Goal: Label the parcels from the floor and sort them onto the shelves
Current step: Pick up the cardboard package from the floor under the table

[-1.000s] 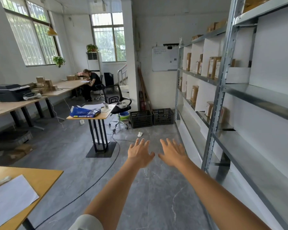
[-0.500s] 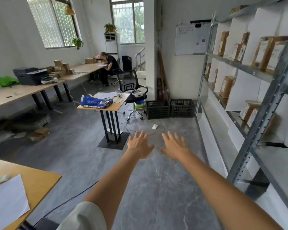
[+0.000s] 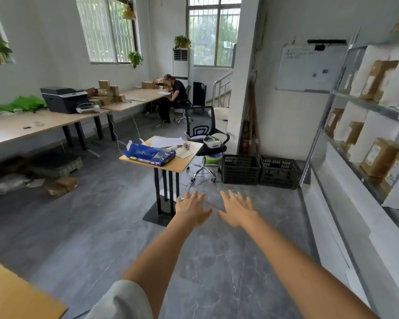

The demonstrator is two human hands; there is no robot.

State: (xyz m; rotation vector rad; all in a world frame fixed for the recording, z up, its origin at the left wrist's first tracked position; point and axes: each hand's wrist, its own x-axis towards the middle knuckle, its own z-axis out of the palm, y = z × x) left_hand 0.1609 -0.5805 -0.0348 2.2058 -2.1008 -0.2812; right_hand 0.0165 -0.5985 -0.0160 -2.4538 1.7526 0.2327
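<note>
My left hand (image 3: 192,209) and my right hand (image 3: 237,210) are stretched out in front of me over the grey floor, fingers spread, holding nothing. Two small cardboard parcels (image 3: 62,185) lie on the floor at the left, under the long desk. The metal shelves (image 3: 364,180) run along the right wall and carry several brown labelled parcels (image 3: 379,157). More cardboard boxes (image 3: 105,93) are stacked on the long desk beside a black printer (image 3: 65,99).
A small wooden table (image 3: 171,165) with a blue packet (image 3: 149,154) and papers stands just ahead. Behind it are a black office chair (image 3: 203,131) and two black crates (image 3: 260,171). A person (image 3: 174,95) sits at the far desk. A wooden table corner (image 3: 21,298) is at lower left.
The view has swung left and moved forward, away from the shelves and toward the small table and the desks. Both hands stay outstretched and spread.
</note>
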